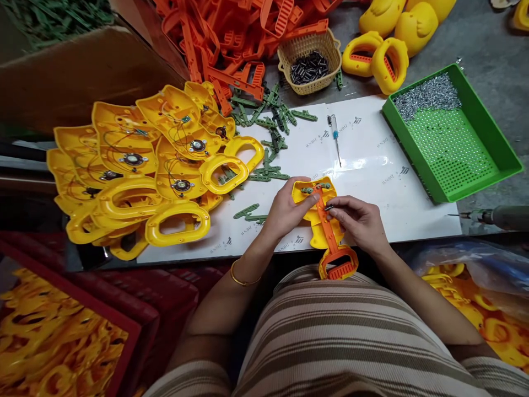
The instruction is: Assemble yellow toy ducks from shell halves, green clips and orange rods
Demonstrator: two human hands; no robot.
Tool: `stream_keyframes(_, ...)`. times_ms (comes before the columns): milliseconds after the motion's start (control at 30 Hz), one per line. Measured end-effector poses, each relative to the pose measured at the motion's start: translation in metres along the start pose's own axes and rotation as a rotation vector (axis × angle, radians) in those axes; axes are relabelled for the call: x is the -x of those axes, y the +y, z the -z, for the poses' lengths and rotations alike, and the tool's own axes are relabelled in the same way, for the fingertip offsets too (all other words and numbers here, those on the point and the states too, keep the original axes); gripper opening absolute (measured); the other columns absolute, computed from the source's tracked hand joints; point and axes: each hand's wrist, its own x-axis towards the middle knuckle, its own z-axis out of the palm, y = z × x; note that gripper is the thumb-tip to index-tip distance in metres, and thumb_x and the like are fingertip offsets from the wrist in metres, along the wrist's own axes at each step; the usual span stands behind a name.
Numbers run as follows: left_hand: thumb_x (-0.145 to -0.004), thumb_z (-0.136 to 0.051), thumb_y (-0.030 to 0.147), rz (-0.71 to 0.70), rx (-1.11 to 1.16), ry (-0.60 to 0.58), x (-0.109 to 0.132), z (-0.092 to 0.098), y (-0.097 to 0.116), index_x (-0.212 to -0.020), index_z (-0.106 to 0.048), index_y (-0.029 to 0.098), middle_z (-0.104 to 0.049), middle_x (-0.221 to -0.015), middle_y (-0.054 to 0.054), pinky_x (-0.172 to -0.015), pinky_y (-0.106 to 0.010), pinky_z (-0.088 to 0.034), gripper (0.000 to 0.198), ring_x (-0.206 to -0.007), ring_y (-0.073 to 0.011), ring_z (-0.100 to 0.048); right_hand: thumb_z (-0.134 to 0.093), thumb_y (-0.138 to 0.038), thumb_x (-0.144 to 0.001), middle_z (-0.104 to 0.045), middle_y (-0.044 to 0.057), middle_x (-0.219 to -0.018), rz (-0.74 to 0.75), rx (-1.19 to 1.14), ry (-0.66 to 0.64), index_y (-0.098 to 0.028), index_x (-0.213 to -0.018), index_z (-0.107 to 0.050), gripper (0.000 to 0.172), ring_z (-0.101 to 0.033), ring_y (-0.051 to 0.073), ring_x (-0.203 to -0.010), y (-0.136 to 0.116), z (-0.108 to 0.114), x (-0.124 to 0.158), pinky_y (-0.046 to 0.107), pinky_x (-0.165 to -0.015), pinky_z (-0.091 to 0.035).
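Observation:
A yellow plastic toy shell (314, 216) lies on the white sheet (372, 165) in front of me, with an orange lever piece (333, 242) laid along it and small green parts at its top. My left hand (285, 212) is closed on the shell's left edge, thumb on top. My right hand (359, 220) pinches a small dark metal pin (329, 208) against the orange lever.
A pile of yellow shells with speakers and wires (144, 165) fills the left. Green plastic bits (264, 138) are scattered mid-table. A wicker basket of dark pins (309, 63), orange levers (231, 38), a green tray of screws (450, 132), a small screwdriver (335, 138) and a power driver (496, 216) surround.

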Motion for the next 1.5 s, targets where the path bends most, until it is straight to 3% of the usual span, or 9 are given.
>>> stream_keyframes(167, -0.078, -0.071, 0.033, 0.015, 0.007, 0.017, 0.002, -0.003, 0.002, -0.109, -0.056, 0.018, -0.068, -0.102, -0.006, -0.087, -0.036, -0.052, 0.037, -0.097, -0.0212, -0.066, -0.070, -0.028, -0.085, -0.075, 0.002, -0.094, 0.111, 0.171, 0.039, -0.023, -0.096, -0.073, 0.012, -0.070, 0.014, -0.079, 0.004, -0.002, -0.001, 0.028, -0.072, -0.058)
stream_keyframes(300, -0.079, -0.071, 0.034, 0.027, 0.062, 0.041, 0.006, -0.007, 0.003, -0.111, -0.054, 0.019, -0.069, -0.102, -0.005, -0.086, -0.036, -0.054, 0.039, -0.094, -0.0207, -0.067, -0.063, -0.024, -0.091, -0.073, 0.002, -0.098, 0.298, 0.389, 0.098, -0.024, -0.101, -0.071, 0.013, -0.068, 0.014, -0.085, 0.004, -0.009, 0.001, 0.027, -0.068, -0.055)
stream_keyframes(433, -0.083, -0.068, 0.034, 0.038, 0.135, 0.049, 0.014, -0.011, 0.001, -0.115, -0.052, 0.020, -0.068, -0.104, -0.005, -0.087, -0.035, -0.055, 0.039, -0.095, -0.0198, -0.068, -0.058, -0.018, -0.092, -0.074, 0.002, -0.098, 0.467, 0.466, 0.139, -0.024, -0.103, -0.069, 0.016, -0.067, 0.014, -0.087, 0.002, -0.021, 0.003, 0.029, -0.077, -0.055)
stream_keyframes(567, -0.087, -0.064, 0.035, 0.076, 0.190, 0.082, 0.023, -0.015, -0.003, -0.120, -0.050, 0.021, -0.068, -0.108, -0.006, -0.083, -0.032, -0.056, 0.039, -0.092, -0.0181, -0.068, -0.062, -0.026, -0.091, -0.074, 0.004, -0.099, 0.333, 0.423, 0.227, -0.024, -0.111, -0.067, 0.021, -0.069, 0.016, -0.086, 0.004, -0.027, 0.005, 0.029, -0.070, -0.056)
stream_keyframes(667, -0.088, -0.064, 0.038, 0.049, 0.126, 0.126, 0.028, -0.018, -0.007, -0.122, -0.050, 0.021, -0.066, -0.115, -0.007, -0.088, -0.034, -0.055, 0.041, -0.099, -0.0195, -0.067, -0.068, -0.032, -0.087, -0.075, 0.003, -0.092, 0.236, 0.387, 0.282, -0.024, -0.101, -0.071, 0.017, -0.069, 0.016, -0.076, 0.005, -0.028, 0.006, 0.028, -0.061, -0.054)
stream_keyframes(767, -0.089, -0.062, 0.041, -0.002, 0.027, 0.161, 0.033, -0.021, -0.011, -0.123, -0.048, 0.020, -0.065, -0.118, -0.009, -0.091, -0.035, -0.054, 0.043, -0.103, -0.0206, -0.066, -0.067, -0.028, -0.088, -0.076, 0.003, -0.090, 0.293, 0.393, 0.288, -0.024, -0.091, -0.073, 0.009, -0.068, 0.016, -0.077, 0.004, -0.028, 0.006, 0.030, -0.067, -0.055)
stream_keyframes(1067, -0.091, -0.059, 0.041, -0.086, -0.049, 0.222, 0.044, -0.034, -0.022, -0.124, -0.045, 0.019, -0.065, -0.119, -0.012, -0.091, -0.036, -0.055, 0.042, -0.106, -0.0219, -0.067, -0.061, -0.018, -0.088, -0.074, 0.004, -0.090, 0.436, 0.439, 0.245, -0.023, -0.092, -0.071, 0.012, -0.069, 0.018, -0.083, 0.000, -0.032, 0.003, 0.033, -0.075, -0.056)
stream_keyframes(1333, -0.092, -0.058, 0.037, -0.090, -0.106, 0.215, 0.045, -0.036, -0.022, -0.125, -0.044, 0.021, -0.067, -0.113, -0.010, -0.087, -0.036, -0.056, 0.039, -0.106, -0.0234, -0.067, -0.061, -0.020, -0.089, -0.073, 0.002, -0.085, 0.417, 0.468, 0.252, -0.024, -0.088, -0.070, 0.010, -0.067, 0.017, -0.077, -0.006, -0.034, -0.001, 0.031, -0.071, -0.055)
stream_keyframes(1500, -0.092, -0.057, 0.039, -0.091, -0.103, 0.212, 0.046, -0.038, -0.024, -0.127, -0.044, 0.021, -0.069, -0.110, -0.009, -0.085, -0.036, -0.056, 0.041, -0.099, -0.0227, -0.069, -0.058, -0.016, -0.088, -0.069, 0.003, -0.080, 0.424, 0.682, 0.234, -0.021, -0.086, -0.068, 0.012, -0.065, 0.017, -0.074, -0.015, -0.034, 0.000, 0.030, -0.066, -0.051)
